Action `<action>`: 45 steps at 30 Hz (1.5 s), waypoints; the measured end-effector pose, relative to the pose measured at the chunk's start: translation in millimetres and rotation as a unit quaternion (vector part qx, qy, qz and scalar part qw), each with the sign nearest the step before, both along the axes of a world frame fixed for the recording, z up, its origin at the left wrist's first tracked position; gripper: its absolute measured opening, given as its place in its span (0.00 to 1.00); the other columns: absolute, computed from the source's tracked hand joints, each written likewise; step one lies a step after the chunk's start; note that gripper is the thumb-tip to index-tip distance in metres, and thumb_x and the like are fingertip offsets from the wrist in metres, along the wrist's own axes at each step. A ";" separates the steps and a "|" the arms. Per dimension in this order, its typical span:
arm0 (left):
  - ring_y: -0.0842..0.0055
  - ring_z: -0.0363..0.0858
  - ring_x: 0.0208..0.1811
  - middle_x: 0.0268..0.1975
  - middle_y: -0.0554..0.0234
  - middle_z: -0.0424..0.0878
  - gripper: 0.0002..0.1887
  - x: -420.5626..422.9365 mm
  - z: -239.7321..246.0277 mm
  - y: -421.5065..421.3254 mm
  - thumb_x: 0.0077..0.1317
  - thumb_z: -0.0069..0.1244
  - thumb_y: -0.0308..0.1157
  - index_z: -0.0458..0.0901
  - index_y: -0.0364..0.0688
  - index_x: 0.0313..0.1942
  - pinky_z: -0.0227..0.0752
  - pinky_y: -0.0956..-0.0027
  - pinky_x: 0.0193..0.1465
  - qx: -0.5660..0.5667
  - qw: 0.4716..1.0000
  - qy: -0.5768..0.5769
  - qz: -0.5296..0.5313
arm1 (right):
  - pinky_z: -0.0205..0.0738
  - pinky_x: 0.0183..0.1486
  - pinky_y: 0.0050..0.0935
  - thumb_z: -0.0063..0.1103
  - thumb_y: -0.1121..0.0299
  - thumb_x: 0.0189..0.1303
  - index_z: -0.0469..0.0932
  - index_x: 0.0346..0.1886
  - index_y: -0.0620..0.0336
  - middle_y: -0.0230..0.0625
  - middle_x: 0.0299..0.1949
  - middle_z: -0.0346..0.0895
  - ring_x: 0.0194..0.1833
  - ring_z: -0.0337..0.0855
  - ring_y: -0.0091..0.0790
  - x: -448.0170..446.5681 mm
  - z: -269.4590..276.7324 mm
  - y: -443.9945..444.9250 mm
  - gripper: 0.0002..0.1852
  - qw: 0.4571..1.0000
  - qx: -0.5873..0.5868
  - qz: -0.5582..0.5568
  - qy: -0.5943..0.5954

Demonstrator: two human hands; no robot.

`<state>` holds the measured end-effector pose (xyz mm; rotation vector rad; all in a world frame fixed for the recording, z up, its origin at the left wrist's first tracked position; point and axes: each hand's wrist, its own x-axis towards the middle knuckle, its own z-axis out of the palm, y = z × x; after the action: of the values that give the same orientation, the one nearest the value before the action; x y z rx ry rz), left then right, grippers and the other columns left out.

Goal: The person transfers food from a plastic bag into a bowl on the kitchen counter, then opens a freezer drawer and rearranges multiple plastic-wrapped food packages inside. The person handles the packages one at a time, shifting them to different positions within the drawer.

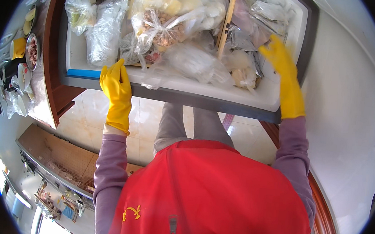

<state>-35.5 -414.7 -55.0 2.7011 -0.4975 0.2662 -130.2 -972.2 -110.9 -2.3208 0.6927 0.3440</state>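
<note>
Both my hands wear yellow rubber gloves at an open chest freezer (258, 101) with a white lining. My left hand (115, 86) rests on its front rim, beside a blue strip (83, 73); whether the fingers grip the rim is hidden. Over the right-hand compartment, my right hand (280, 65) is blurred, with fingers spread and nothing seen in them. Below and left of it lie silvery packets (243, 39) and a clear bag of pale food (243, 77). The larger compartment holds a knotted plastic bag of brown pieces (163, 26), a plastic-wrapped bundle (105, 31) and a loose clear bag (195, 63).
A wooden divider (228, 21) separates the freezer's compartments. To the left, a brown cabinet (56, 40) carries a metal bowl of raw meat (32, 51), a yellow container (17, 48) and a cup (24, 74). A white wall (342, 79) rises at the right. Tiled floor (89, 109) shows below.
</note>
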 end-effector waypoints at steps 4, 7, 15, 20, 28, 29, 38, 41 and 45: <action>0.50 0.86 0.50 0.50 0.51 0.93 0.12 -0.8 0.7 0.4 0.79 0.52 0.28 0.91 0.36 0.53 0.69 0.47 0.74 0.006 1.000 0.024 0.002 | 0.71 0.74 0.45 0.77 0.50 0.63 0.66 0.82 0.61 0.59 0.73 0.76 0.71 0.80 0.55 -61.3 3.6 89.0 0.48 0.986 -0.022 0.121 0.109; 0.54 0.89 0.47 0.47 0.53 0.94 0.11 -1.0 0.4 -0.5 0.76 0.53 0.28 0.92 0.37 0.49 0.71 0.45 0.72 0.008 1.000 0.010 0.007 | 0.74 0.71 0.42 0.75 0.55 0.63 0.71 0.78 0.60 0.59 0.69 0.79 0.69 0.81 0.53 -74.0 -9.8 105.0 0.42 0.980 -0.040 0.084 0.178; 0.51 0.87 0.49 0.48 0.52 0.93 0.12 -1.6 1.9 0.9 0.78 0.52 0.28 0.91 0.37 0.52 0.70 0.46 0.73 0.010 1.000 0.019 0.003 | 0.81 0.60 0.30 0.68 0.67 0.72 0.77 0.72 0.58 0.38 0.59 0.84 0.56 0.86 0.35 -87.0 -34.9 13.9 0.26 0.932 0.307 -0.162 0.106; 0.52 0.87 0.48 0.47 0.52 0.93 0.11 -0.7 -0.3 0.1 0.78 0.52 0.28 0.91 0.36 0.52 0.70 0.46 0.73 0.000 1.000 0.011 -0.005 | 0.81 0.60 0.30 0.60 0.67 0.80 0.77 0.71 0.64 0.37 0.60 0.84 0.56 0.86 0.33 -89.2 -32.5 3.1 0.21 0.858 0.437 -0.267 -0.037; 0.52 0.88 0.46 0.45 0.52 0.93 0.10 -0.2 0.0 0.3 0.75 0.54 0.28 0.92 0.36 0.48 0.71 0.43 0.69 -0.014 1.000 -0.002 0.006 | 0.81 0.63 0.32 0.57 0.70 0.78 0.79 0.68 0.65 0.43 0.65 0.81 0.61 0.84 0.36 -56.0 -21.5 3.2 0.19 0.946 0.283 -0.031 -0.159; 0.52 0.88 0.46 0.44 0.51 0.93 0.10 -0.3 -0.7 0.8 0.74 0.55 0.28 0.92 0.36 0.48 0.72 0.42 0.69 -0.015 1.000 -0.008 0.002 | 0.81 0.63 0.32 0.58 0.71 0.77 0.80 0.67 0.65 0.45 0.66 0.80 0.62 0.84 0.38 -53.0 -15.9 8.0 0.19 0.954 0.223 0.043 -0.197; 0.51 0.88 0.46 0.43 0.50 0.93 0.11 0.1 -7.7 9.4 0.74 0.55 0.32 0.91 0.38 0.48 0.74 0.44 0.66 -0.005 0.999 -0.037 0.003 | 0.82 0.54 0.25 0.66 0.69 0.76 0.82 0.64 0.58 0.34 0.56 0.85 0.54 0.87 0.28 -6.4 55.1 86.3 0.16 0.887 0.372 -0.187 -0.202; 0.51 0.88 0.46 0.43 0.50 0.93 0.11 -0.2 -9.4 9.1 0.73 0.56 0.34 0.91 0.39 0.47 0.74 0.44 0.66 -0.002 0.998 -0.056 0.017 | 0.82 0.59 0.26 0.65 0.67 0.78 0.80 0.65 0.59 0.35 0.57 0.84 0.56 0.88 0.29 9.2 87.6 124.5 0.17 0.817 0.485 -0.243 -0.196; 0.49 0.88 0.50 0.44 0.49 0.93 0.14 -1.4 -12.5 10.8 0.71 0.60 0.42 0.92 0.42 0.47 0.71 0.44 0.70 -0.001 0.998 -0.008 0.060 | 0.81 0.55 0.26 0.69 0.65 0.76 0.80 0.65 0.60 0.35 0.55 0.85 0.54 0.87 0.28 36.9 133.7 179.9 0.19 0.819 0.486 -0.204 -0.227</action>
<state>-36.8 -403.9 -67.5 2.7339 -0.3392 0.3204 -93.3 -792.3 22.8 -1.1600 0.5537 -0.0745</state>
